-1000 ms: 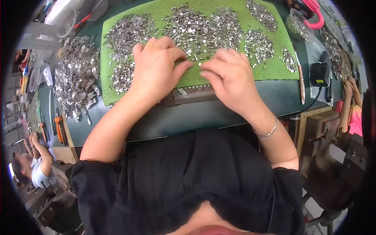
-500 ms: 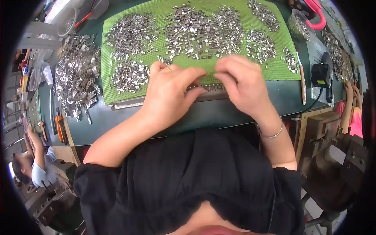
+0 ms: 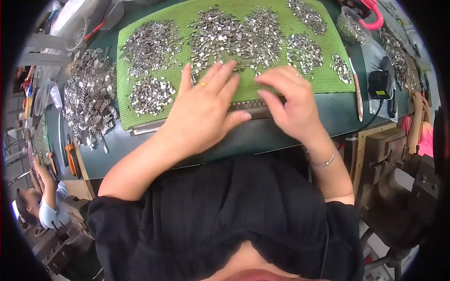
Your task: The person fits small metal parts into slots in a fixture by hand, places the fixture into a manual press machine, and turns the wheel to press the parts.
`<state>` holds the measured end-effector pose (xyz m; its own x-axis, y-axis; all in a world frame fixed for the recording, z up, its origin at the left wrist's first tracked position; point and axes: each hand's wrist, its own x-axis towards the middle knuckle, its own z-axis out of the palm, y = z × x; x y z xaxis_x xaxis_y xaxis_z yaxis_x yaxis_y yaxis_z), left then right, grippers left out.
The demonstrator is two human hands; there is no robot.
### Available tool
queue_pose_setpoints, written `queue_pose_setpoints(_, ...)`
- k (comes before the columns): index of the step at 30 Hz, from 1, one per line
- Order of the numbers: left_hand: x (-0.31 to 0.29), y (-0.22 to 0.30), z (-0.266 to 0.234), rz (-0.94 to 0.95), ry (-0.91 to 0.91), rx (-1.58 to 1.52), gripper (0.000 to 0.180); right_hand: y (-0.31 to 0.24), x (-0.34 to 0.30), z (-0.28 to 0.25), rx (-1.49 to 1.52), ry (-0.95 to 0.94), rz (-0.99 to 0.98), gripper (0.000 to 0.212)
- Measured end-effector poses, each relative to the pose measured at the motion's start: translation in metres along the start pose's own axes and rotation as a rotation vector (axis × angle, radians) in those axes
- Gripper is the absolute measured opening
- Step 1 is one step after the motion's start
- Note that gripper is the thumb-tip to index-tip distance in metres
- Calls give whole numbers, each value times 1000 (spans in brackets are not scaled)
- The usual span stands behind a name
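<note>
A green textured mat point(image 3: 328, 86) carries several heaps of small silver metal pieces. My left hand point(image 3: 199, 110) lies over the mat's near part with its fingers stretched and spread; their tips reach the near edge of the middle heap point(image 3: 218, 40). Beside it on the left is a heap of small square pieces point(image 3: 151, 96). A metal bar point(image 3: 255, 104) with a row of small links on it runs along the mat's front edge. Just above that bar, my right hand point(image 3: 295, 100) holds its thumb and bent fingers apart, with nothing visible between them.
Left of the mat lies a pile of metal link strips point(image 3: 91, 89), with orange-handled pliers point(image 3: 71, 157) nearer. At right are a clear cup of pieces point(image 3: 351, 25), pink-handled scissors point(image 3: 375, 14), a thin stick point(image 3: 358, 98) and a black box point(image 3: 379, 84). Other people sit at both sides.
My left hand has opened from a curled pose by the bar and stretched its fingers forward toward the middle heap. The right hand stays near the bar.
</note>
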<state>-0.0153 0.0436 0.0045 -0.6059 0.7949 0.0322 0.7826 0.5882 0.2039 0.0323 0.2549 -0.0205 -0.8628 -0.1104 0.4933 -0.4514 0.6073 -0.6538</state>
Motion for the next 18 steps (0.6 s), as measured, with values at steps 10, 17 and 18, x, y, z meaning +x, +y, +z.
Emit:
queue_pose_setpoints(10, -17, -11, -10, 18, 172, -193, 24, 20, 35, 6, -393, -167, -161, 10)
queue_pose_setpoints(17, 4, -36, -9, -13, 220, -60, 7, 5, 22, -2, -365, -193, -146, 5)
queue_pose_setpoints(18, 7, -36, -8, -12, 229, -50, 7, 5, 20, -3, -323, -160, -134, 1)
